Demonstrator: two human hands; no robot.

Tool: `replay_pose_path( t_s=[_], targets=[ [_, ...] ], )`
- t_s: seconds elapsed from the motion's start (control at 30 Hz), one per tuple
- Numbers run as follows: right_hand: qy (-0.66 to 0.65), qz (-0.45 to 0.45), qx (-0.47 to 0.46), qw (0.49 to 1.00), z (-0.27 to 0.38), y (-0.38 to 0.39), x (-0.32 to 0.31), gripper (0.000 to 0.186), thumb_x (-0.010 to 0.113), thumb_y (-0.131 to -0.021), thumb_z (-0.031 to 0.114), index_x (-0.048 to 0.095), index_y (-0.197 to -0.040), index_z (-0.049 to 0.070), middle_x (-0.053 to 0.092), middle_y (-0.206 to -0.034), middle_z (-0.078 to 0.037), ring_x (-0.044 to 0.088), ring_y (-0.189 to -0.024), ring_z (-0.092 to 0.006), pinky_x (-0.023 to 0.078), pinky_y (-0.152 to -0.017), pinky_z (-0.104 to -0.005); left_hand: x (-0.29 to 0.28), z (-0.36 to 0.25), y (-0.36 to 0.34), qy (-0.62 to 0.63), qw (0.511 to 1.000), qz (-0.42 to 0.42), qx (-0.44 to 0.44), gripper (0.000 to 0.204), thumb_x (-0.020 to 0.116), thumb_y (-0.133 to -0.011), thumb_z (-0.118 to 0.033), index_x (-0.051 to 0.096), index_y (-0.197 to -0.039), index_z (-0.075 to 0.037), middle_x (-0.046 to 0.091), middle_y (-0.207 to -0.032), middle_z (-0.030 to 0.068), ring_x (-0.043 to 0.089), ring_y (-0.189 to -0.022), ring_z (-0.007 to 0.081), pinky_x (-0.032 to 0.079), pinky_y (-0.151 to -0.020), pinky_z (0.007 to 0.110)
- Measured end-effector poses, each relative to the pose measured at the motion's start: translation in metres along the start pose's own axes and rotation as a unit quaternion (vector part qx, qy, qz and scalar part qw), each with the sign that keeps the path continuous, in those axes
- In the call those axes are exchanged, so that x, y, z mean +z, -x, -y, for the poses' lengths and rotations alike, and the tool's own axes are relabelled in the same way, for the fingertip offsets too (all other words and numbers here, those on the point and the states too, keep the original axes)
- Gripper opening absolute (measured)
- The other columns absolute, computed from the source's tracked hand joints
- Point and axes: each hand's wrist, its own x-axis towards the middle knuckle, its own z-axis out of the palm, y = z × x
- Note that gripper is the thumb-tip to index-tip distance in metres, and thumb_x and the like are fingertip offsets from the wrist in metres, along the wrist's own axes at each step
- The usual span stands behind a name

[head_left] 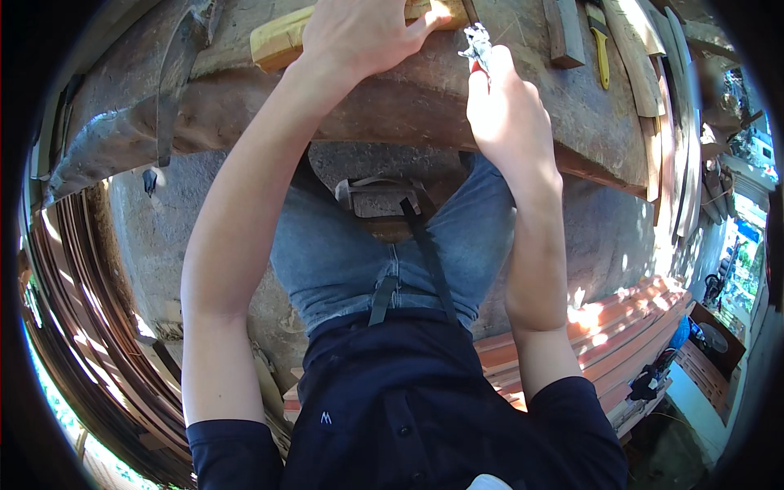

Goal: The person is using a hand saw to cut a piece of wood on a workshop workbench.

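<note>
Looks down from the person's head, through the left one of two fisheye cameras worn side by side. Faces steeply downward and a little ahead, upright and unmirrored. Sits close above the dark shirt (392,392), passes over the jeans (343,245) in the middle, and reaches the bench (408,114) along the top. Cuts off the left hand (359,37) at the upper edge but takes in the right hand (514,114) just below. Spreads wide enough for the stacked boards (90,302) at far left, bending straight edges toward a dark round border.
</note>
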Motion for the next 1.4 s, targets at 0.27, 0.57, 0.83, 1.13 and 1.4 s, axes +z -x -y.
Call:
replay_pose_path(
  t_s=[0.27,0.57,0.83,1.13,1.4],
  targets=[
    [-0.004,-0.034,-0.026,0.999,-0.002,-0.013,0.002,0.028,0.052,-0.103,0.025,0.053,-0.113,-0.001,0.073,-0.088,-0.030,0.072,-0.089,-0.0529,0.055,-0.081,-0.0611,0.000,0.002,-0.004,0.010,1.000,-0.001,0.011,0.046,0.070,-0.095,-0.043,0.078,-0.115,-0.002,0.073,-0.115,0.0157,0.065,-0.111,0.0366,0.052,-0.098,0.047],
    [0.013,0.045,0.104,0.993,0.010,0.026,-0.008,0.029,0.052,-0.105,0.027,0.052,-0.120,0.002,0.073,-0.091,-0.031,0.071,-0.091,-0.0522,0.055,-0.083,-0.0602,-0.001,-0.001,-0.004,0.013,1.000,0.005,0.001,0.041,0.073,-0.092,-0.039,0.078,-0.111,-0.003,0.074,-0.112,0.0150,0.066,-0.108,0.0372,0.053,-0.095,0.049],
    [0.019,-0.027,-0.029,0.999,-0.002,-0.011,0.001,0.030,0.055,-0.103,0.025,0.054,-0.120,0.000,0.074,-0.089,-0.029,0.072,-0.086,-0.0524,0.057,-0.082,-0.0598,-0.001,0.002,-0.010,0.023,0.999,0.022,0.002,0.043,0.072,-0.092,-0.038,0.078,-0.116,-0.003,0.074,-0.114,0.0149,0.066,-0.108,0.0366,0.053,-0.096,0.048],
    [-0.003,0.042,0.093,0.995,0.012,0.022,-0.012,0.029,0.049,-0.107,0.026,0.051,-0.122,0.001,0.073,-0.090,-0.031,0.071,-0.089,-0.0521,0.056,-0.082,-0.0607,-0.005,-0.002,-0.005,0.013,1.000,0.017,-0.007,0.046,0.073,-0.092,-0.039,0.077,-0.120,-0.004,0.073,-0.119,0.0156,0.064,-0.112,0.0367,0.052,-0.098,0.047],
    [-0.020,0.062,0.114,0.991,0.010,0.022,-0.011,0.028,0.048,-0.107,0.027,0.053,-0.124,0.005,0.074,-0.092,-0.030,0.072,-0.093,-0.0519,0.055,-0.086,-0.0606,-0.003,-0.006,-0.010,0.013,1.000,-0.016,-0.010,0.042,0.073,-0.092,-0.040,0.080,-0.112,-0.004,0.075,-0.109,0.0147,0.066,-0.106,0.0364,0.053,-0.096,0.046]
  ],
)
